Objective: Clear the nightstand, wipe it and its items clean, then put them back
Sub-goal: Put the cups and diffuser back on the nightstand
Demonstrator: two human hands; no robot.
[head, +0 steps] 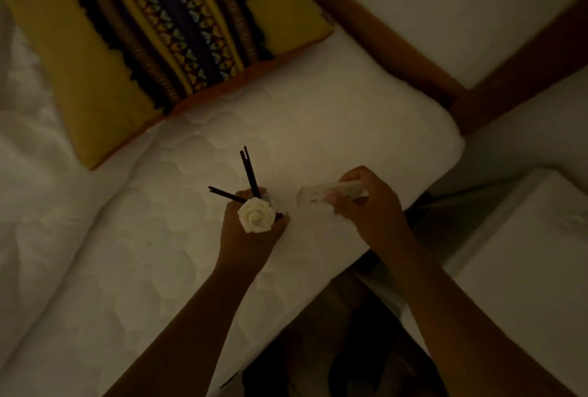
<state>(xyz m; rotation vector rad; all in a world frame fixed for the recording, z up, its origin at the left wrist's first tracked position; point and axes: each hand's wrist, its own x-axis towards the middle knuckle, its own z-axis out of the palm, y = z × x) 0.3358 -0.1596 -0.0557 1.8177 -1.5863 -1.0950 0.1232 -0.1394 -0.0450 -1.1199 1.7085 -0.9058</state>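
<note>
Dim, yellowish light throughout. Nearest, two bare forearms stretched out over the near corner of the mattress (286, 129).

Above that corner, left hand (245, 245) wrapped round a reed diffuser (256, 219), fingers curled about its body and hiding most of it. Visible of the diffuser: a cream-white rose head on top, petals in a tight spiral, and thin dark reed sticks (249, 174) fanning out, two close together and pointing toward the middle of the mattress, one splayed off to the left. Whether resting on the mattress or held just above it: cannot tell.

Just to the right, still over the mattress corner, right hand (369, 212) grasping a white remote control (321, 196), thumb along one side, fingers curled over the other. Long, slim, rectangular, with a few small dark marks on its face; free end pointing left toward the diffuser, close to it but apart.

Mattress itself white, quilted in rounded scallop stitching, bare of sheets.

Off the right edge of the mattress, a white flat-topped bench (525, 253), separated from it by a dark gap.

Further up the mattress, at its left, a mustard-yellow pillow (95, 62) lying flat, with a central band of dark stripes and small multicoloured zigzags.

Beyond the far edge of the mattress, a brown wooden bed frame (366, 21) against a pale wall.
</note>
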